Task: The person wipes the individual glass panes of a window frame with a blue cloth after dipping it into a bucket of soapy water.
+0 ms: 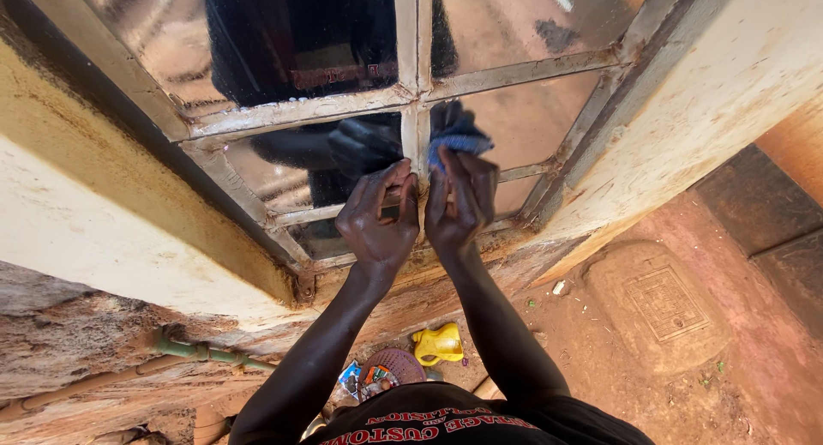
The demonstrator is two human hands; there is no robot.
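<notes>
left hand point(377, 218) is pressing its curled, empty fingers on the window's centre bar point(417, 136) | right hand point(460, 201) is clamping a blue cloth point(459, 143) against that bar | risk: cloth may be slipping from the fingertips, or pressure stressing the glass pane point(523, 119) | containers: yellow jug point(438, 344) lying on the ground below, contents unseen

Glossy glass pane point(531, 119), worn painted metal frame point(300, 111), soft blue cloth point(459, 143).

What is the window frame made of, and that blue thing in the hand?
The frame looks like metal under old pale paint: thin bars, chipped and rusty in spots. The blue thing in the right hand looks like soft cloth, since it bunches and folds. The panes are shiny glass, mirroring both hands.
</notes>
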